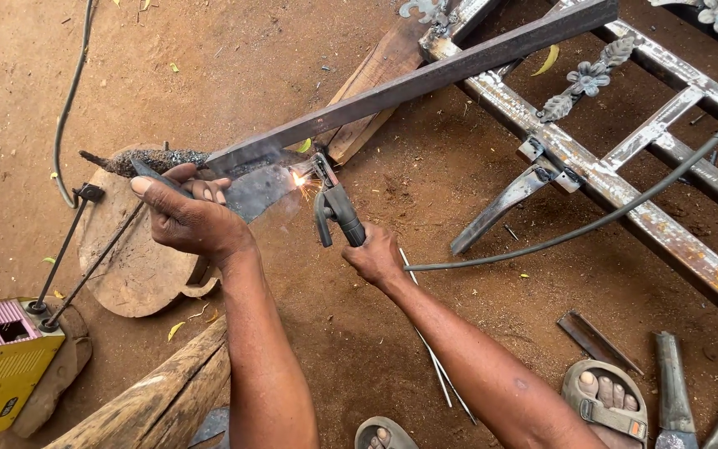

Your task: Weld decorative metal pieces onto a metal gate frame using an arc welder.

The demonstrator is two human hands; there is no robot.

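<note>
Left hand [183, 218] is gripping a dark shield [253, 189] | right hand [373, 256] is clenching the welding holder [336, 209] | spark [298, 178] just beyond it — steel bar [409, 87] looking heavy, stiff, hot — best held far end.

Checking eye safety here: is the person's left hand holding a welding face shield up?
No: the left hand grips a flat metal piece beside the sparks, while the right hand holds the electrode holder.
</note>
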